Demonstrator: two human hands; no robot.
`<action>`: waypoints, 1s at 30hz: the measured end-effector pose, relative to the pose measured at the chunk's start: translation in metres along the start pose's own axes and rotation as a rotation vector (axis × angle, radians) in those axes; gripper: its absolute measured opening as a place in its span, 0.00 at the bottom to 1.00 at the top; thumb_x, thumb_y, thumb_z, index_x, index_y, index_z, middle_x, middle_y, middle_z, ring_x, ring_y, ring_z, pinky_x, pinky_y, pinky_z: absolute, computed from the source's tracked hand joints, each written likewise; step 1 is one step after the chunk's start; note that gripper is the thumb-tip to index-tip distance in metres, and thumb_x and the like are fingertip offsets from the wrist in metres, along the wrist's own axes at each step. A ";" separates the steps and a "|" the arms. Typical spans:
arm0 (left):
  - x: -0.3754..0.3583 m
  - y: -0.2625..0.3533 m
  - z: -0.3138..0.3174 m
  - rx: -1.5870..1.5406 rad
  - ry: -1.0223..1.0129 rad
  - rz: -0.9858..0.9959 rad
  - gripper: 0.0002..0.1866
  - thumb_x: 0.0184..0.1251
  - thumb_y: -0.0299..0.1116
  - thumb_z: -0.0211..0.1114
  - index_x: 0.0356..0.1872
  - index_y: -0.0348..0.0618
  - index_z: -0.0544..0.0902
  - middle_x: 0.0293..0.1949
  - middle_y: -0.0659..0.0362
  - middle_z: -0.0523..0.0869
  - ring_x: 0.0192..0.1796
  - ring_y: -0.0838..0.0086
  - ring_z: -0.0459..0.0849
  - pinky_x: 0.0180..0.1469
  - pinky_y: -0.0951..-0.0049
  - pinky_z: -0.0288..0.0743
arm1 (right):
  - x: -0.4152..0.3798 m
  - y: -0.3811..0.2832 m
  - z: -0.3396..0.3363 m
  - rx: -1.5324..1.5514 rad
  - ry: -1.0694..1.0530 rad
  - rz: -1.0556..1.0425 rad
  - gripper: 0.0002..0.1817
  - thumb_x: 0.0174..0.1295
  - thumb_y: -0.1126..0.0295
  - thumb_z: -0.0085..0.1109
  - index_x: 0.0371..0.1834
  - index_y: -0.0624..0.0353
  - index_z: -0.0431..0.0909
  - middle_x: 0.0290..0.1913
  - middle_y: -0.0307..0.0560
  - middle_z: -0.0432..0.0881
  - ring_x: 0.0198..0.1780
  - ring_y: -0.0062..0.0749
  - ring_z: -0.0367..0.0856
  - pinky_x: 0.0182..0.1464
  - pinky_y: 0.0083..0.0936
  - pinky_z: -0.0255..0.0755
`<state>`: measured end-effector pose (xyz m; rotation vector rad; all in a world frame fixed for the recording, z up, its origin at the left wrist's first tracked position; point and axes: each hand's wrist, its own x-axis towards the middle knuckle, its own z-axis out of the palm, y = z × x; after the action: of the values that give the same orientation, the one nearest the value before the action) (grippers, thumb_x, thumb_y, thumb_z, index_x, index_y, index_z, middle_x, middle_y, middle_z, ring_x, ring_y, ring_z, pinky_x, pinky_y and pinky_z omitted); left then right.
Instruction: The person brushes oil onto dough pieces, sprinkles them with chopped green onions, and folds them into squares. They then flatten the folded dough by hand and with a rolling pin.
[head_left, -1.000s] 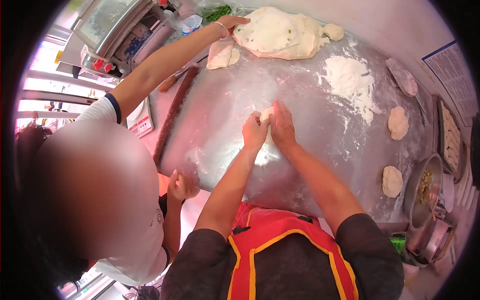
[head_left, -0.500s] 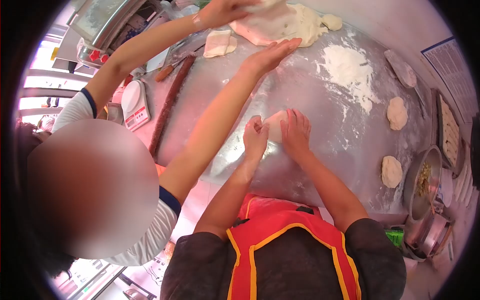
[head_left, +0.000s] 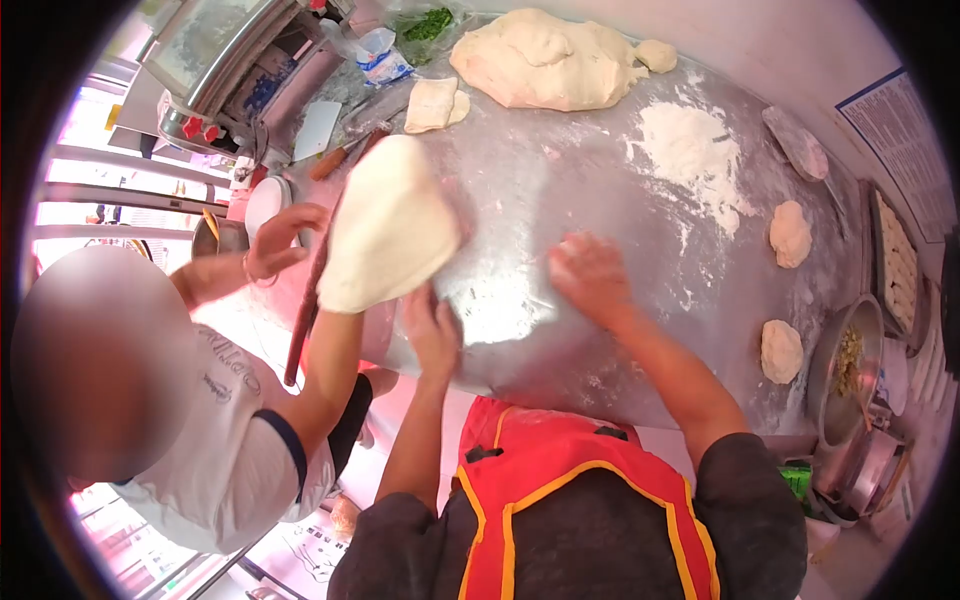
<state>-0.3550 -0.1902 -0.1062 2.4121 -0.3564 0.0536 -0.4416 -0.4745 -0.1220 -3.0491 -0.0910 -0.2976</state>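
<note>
A broad, flattened sheet of dough is at the left side of the metal table, overlapping the long brown rolling pin. My left hand is at the sheet's lower right edge, its fingers stretched out and the fingertips right by the dough. A co-worker's forearm reaches up to the sheet, and the hand at its end is hidden behind it. The co-worker's other hand is beside the sheet, fingers apart. My right hand hovers low over the middle of the table, its fingers smeared by motion.
At the back lie a big mass of dough and a small folded piece. Loose flour covers the back right. Two dough balls, one upper and one lower, flank a bowl of filling. A white scale stands left.
My hands have separated, the left moving toward me and leftward. The dough piece between them is gone from there. The co-worker's hands left the big dough mass; a wide sheet now shows at left.
</note>
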 end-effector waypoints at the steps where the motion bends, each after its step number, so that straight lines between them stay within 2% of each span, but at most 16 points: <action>1: 0.000 -0.021 -0.012 0.109 0.085 0.037 0.25 0.65 0.31 0.59 0.63 0.33 0.71 0.66 0.40 0.70 0.70 0.48 0.65 0.71 0.52 0.57 | 0.002 0.016 0.011 0.067 0.079 0.158 0.25 0.63 0.55 0.59 0.64 0.42 0.72 0.66 0.49 0.71 0.67 0.52 0.65 0.68 0.55 0.55; 2: 0.004 -0.041 -0.019 0.215 0.172 0.072 0.28 0.66 0.32 0.61 0.65 0.33 0.69 0.67 0.39 0.68 0.71 0.47 0.63 0.72 0.51 0.56 | 0.009 0.035 0.023 0.133 0.158 0.312 0.25 0.62 0.55 0.59 0.63 0.44 0.73 0.64 0.49 0.72 0.66 0.52 0.66 0.66 0.54 0.57; 5: 0.036 -0.087 -0.039 0.447 0.352 0.051 0.30 0.66 0.34 0.63 0.67 0.32 0.67 0.69 0.38 0.64 0.73 0.45 0.59 0.73 0.50 0.53 | 0.077 0.085 0.035 -0.007 0.305 0.501 0.22 0.65 0.55 0.56 0.62 0.45 0.73 0.63 0.50 0.73 0.64 0.53 0.68 0.64 0.53 0.60; 6: 0.050 -0.099 -0.048 0.475 0.315 -0.006 0.31 0.66 0.35 0.63 0.67 0.32 0.66 0.69 0.39 0.64 0.73 0.45 0.59 0.73 0.50 0.53 | 0.104 0.094 0.042 -0.018 0.397 0.523 0.21 0.66 0.55 0.55 0.61 0.45 0.74 0.62 0.51 0.73 0.64 0.52 0.68 0.64 0.53 0.60; 8: 0.081 -0.112 -0.065 0.527 0.236 -0.127 0.33 0.66 0.37 0.64 0.69 0.32 0.64 0.69 0.40 0.64 0.73 0.46 0.59 0.73 0.50 0.52 | 0.153 0.090 0.055 0.012 0.313 0.523 0.20 0.66 0.56 0.54 0.60 0.46 0.75 0.62 0.50 0.73 0.65 0.52 0.68 0.64 0.53 0.60; 9: 0.090 -0.112 -0.073 0.621 0.181 -0.097 0.32 0.65 0.35 0.63 0.66 0.32 0.65 0.66 0.43 0.67 0.70 0.48 0.62 0.72 0.52 0.55 | 0.171 0.080 0.061 0.025 0.266 0.524 0.20 0.66 0.57 0.54 0.60 0.46 0.75 0.62 0.50 0.73 0.65 0.52 0.67 0.64 0.54 0.60; 12: 0.116 -0.113 -0.090 0.634 0.161 -0.264 0.25 0.62 0.32 0.62 0.59 0.32 0.71 0.61 0.45 0.71 0.66 0.49 0.66 0.68 0.51 0.58 | 0.159 0.016 0.058 0.160 0.258 0.235 0.18 0.66 0.59 0.53 0.58 0.45 0.76 0.64 0.46 0.72 0.66 0.51 0.67 0.65 0.54 0.60; 13: 0.120 -0.138 -0.094 0.650 0.250 -0.103 0.17 0.59 0.29 0.61 0.49 0.34 0.75 0.56 0.45 0.75 0.62 0.49 0.70 0.63 0.53 0.64 | 0.140 -0.008 0.047 0.186 0.224 0.152 0.18 0.66 0.59 0.53 0.58 0.45 0.76 0.65 0.45 0.71 0.67 0.50 0.66 0.65 0.54 0.59; 16: 0.143 -0.176 -0.114 0.592 -0.055 -0.221 0.15 0.57 0.29 0.61 0.46 0.37 0.75 0.50 0.46 0.78 0.56 0.49 0.76 0.57 0.54 0.70 | 0.073 -0.052 0.021 0.224 0.107 0.028 0.22 0.65 0.58 0.55 0.63 0.43 0.74 0.67 0.45 0.69 0.68 0.50 0.65 0.68 0.54 0.56; 18: 0.140 -0.161 -0.115 0.550 -0.014 -0.121 0.15 0.56 0.29 0.61 0.46 0.40 0.75 0.46 0.48 0.79 0.51 0.49 0.79 0.51 0.53 0.73 | 0.038 -0.065 0.004 0.291 0.042 -0.024 0.25 0.64 0.57 0.56 0.65 0.43 0.71 0.68 0.45 0.68 0.69 0.49 0.64 0.70 0.55 0.55; 21: 0.106 -0.111 -0.118 0.531 0.013 -0.019 0.15 0.55 0.29 0.61 0.45 0.44 0.76 0.43 0.51 0.80 0.46 0.50 0.81 0.45 0.53 0.75 | 0.024 -0.049 -0.016 0.614 0.000 0.114 0.29 0.61 0.60 0.61 0.68 0.44 0.69 0.70 0.46 0.66 0.70 0.48 0.63 0.71 0.56 0.53; 24: 0.059 -0.055 -0.109 0.376 -0.048 0.049 0.12 0.55 0.32 0.66 0.42 0.48 0.79 0.41 0.54 0.81 0.42 0.54 0.83 0.41 0.56 0.77 | 0.034 -0.025 -0.077 0.372 0.217 0.084 0.33 0.56 0.65 0.67 0.68 0.47 0.70 0.70 0.46 0.66 0.69 0.48 0.65 0.71 0.56 0.52; 26: 0.039 0.000 -0.094 0.221 -0.119 0.141 0.12 0.55 0.35 0.69 0.41 0.50 0.80 0.40 0.57 0.82 0.40 0.57 0.84 0.38 0.59 0.78 | 0.032 -0.010 -0.077 0.218 0.199 -0.022 0.34 0.53 0.67 0.69 0.67 0.48 0.70 0.67 0.46 0.68 0.67 0.48 0.67 0.70 0.55 0.54; 27: 0.035 0.011 -0.077 0.140 -0.152 0.261 0.12 0.56 0.35 0.69 0.41 0.50 0.81 0.39 0.58 0.83 0.39 0.57 0.84 0.37 0.60 0.78 | 0.028 -0.001 -0.076 0.138 0.192 -0.071 0.35 0.51 0.68 0.70 0.66 0.48 0.70 0.66 0.46 0.69 0.66 0.48 0.68 0.70 0.54 0.56; 28: 0.032 0.022 -0.064 0.139 -0.194 0.426 0.12 0.57 0.35 0.68 0.41 0.48 0.80 0.39 0.57 0.82 0.39 0.58 0.84 0.37 0.61 0.78 | 0.013 0.012 -0.069 0.139 0.175 -0.040 0.34 0.51 0.68 0.71 0.65 0.49 0.70 0.65 0.46 0.70 0.65 0.48 0.69 0.69 0.53 0.57; 30: 0.029 0.038 -0.049 0.204 -0.306 0.516 0.13 0.56 0.33 0.66 0.43 0.47 0.78 0.37 0.58 0.81 0.40 0.62 0.83 0.39 0.62 0.77 | -0.015 0.046 -0.051 0.137 0.133 0.014 0.33 0.50 0.69 0.71 0.62 0.51 0.71 0.61 0.46 0.72 0.62 0.47 0.71 0.67 0.52 0.61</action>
<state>-0.3341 -0.1929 -0.0405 2.4639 -1.1569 -0.0522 -0.4632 -0.5251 -0.0785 -2.8845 -0.0790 -0.4714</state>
